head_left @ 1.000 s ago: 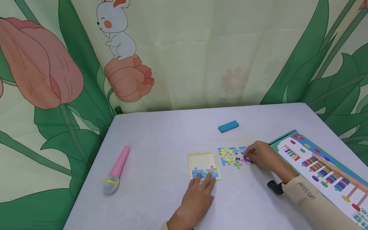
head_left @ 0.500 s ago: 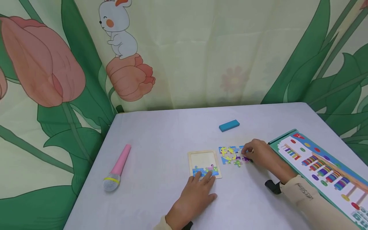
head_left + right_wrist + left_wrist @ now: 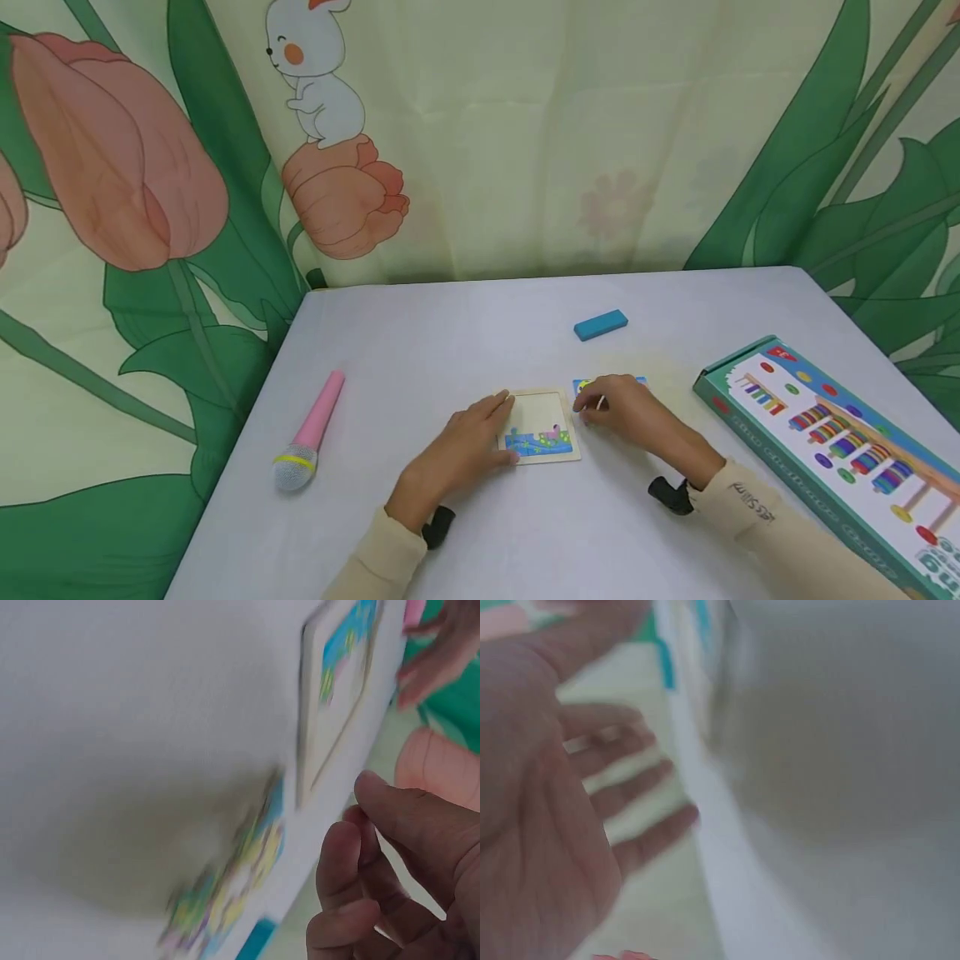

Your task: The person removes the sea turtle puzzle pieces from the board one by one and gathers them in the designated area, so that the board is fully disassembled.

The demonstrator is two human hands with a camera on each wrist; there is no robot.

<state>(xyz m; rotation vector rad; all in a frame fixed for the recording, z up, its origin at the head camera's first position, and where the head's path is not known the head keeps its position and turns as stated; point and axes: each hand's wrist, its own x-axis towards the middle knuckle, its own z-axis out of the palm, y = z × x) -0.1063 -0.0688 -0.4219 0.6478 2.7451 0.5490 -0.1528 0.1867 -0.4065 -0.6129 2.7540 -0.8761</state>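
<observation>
A small square wooden puzzle frame (image 3: 576, 442) lies on the white table. Blue, green and pink pieces fill its lower part, and its upper part is bare board. My left hand (image 3: 459, 446) is at its left edge, fingers extended in the left wrist view. My right hand (image 3: 626, 410) hovers just right of the frame, above the loose puzzle pieces (image 3: 642, 380) and hiding most of them. In the right wrist view its thumb and forefinger (image 3: 341, 851) meet at the tips with the other fingers curled; whether a piece sits between them is not visible.
A pink toy microphone (image 3: 318, 412) lies at the left. A blue block (image 3: 601, 325) is behind the loose pieces. At the right is a large printed toy box (image 3: 847, 433). A flowered cloth (image 3: 480, 150) hangs behind the table.
My right hand has moved left from the right end of the loose pieces toward the frame. My left hand has shifted from the frame's bottom edge to its left side.
</observation>
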